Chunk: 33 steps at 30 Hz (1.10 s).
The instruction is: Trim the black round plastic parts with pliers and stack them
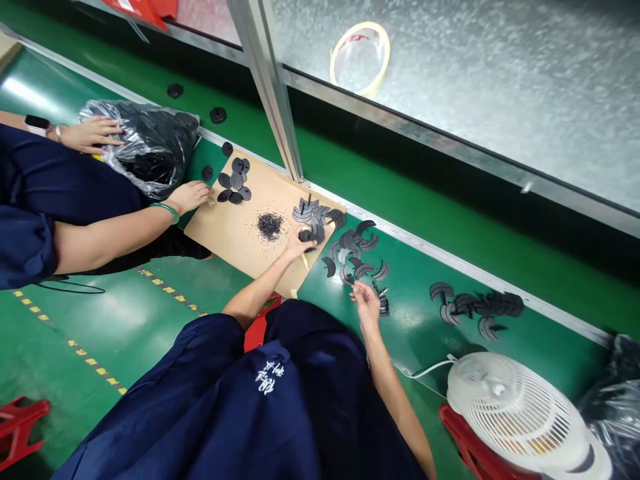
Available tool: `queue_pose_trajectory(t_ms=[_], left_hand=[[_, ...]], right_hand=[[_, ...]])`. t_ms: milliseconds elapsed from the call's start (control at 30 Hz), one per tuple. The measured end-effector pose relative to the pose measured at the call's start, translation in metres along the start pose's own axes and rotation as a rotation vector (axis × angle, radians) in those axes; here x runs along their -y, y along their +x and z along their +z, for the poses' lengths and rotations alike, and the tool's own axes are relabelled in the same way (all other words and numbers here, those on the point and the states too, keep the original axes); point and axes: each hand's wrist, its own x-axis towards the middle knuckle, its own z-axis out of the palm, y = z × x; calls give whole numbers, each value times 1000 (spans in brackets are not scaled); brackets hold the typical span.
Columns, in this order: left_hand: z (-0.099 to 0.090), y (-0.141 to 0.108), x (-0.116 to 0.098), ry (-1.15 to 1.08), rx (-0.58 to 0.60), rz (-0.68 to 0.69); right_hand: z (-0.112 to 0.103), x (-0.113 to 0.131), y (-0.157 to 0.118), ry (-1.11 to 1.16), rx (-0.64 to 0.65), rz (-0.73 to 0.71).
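Note:
My left hand is at the right side of a brown cardboard sheet, its fingers closed on a small dark rounded part. Grey-black curved pieces lie just beyond it on the sheet. My right hand hovers low over the green table, thumb and fingers pinched together; what they hold is too small to make out. Close to its fingertips are loose black crescent-shaped pieces. Short black pin-like parts sit beside that hand. A heap of tiny black bits rests mid-sheet.
At left, a co-worker's hand touches the cardboard edge; the other rests on a plastic bag. Black discs lie nearby. A metal post rises behind. More crescents and a white fan are right.

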Motion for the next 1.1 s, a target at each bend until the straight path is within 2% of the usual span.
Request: queue_pose_trajectory(t_ms=[133,267,500,667,733,800,833,900,933,967,1033,1100], left_hand=[[-18,57,-23,106,-133,28],[-25,92,-33,248,-196,53],[-37,109,-31,431,-228,207],[-39,102,-29,523,-212,357],[-26,85,-24,550,-179,434],[-2,58,-14,594,-78,514],[14,43,-7,618,-4,554],[49,15,7,813,282,627],[67,5,14,835,327,637],[82,-3,19,860,353,638],[107,-10,28,876,329,615],[121,-13,32,888,286,585]], right_hand=[[-9,-15,-7,-67,-42,7],[-17,-33,-18,-164,-92,21],[-32,-61,-47,-323,-244,65],[-41,-73,-55,-417,-407,103],[-44,-76,-55,-449,-462,124],[-47,-78,-52,-473,-501,140],[-48,-79,-49,-482,-511,145],[-52,-80,-44,-494,-511,145],[-53,-81,-41,-500,-503,138],[-54,-82,-37,-506,-494,126],[-54,-83,-32,-520,-469,92],[-52,-85,-29,-535,-441,50]])
